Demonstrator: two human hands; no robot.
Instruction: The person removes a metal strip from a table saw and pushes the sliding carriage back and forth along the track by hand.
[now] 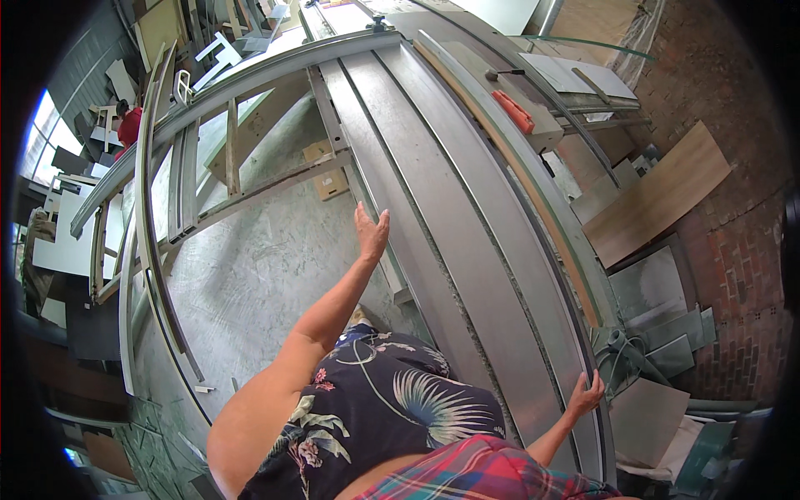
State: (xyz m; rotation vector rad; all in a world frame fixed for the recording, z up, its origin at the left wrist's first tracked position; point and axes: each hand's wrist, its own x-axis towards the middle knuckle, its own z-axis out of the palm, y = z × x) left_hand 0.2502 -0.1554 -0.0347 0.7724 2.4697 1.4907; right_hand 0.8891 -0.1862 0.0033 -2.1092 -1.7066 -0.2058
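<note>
Table of slotted metal, extending ahead: left hand by its left edge, right hand near its right edge, both empty, thumbs parted from fingers, contact uncertain. Step appears preparatory; any grip calls for closed fingers.

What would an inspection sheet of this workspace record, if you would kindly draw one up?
Surface: long silver metal table with dark lengthwise grooves.
Things at hand: silver metal frame with crossbars, left of the table.
Clutter: flat white boards at left; brown rectangular wooden panel at right.
Hands: left hand open by the table's left edge, right hand open by its right; contact unclear.
Cables: nothing seen clearly.
Surroundings: smooth grey floor; red brickwork at right; person in red, upper left.
</note>
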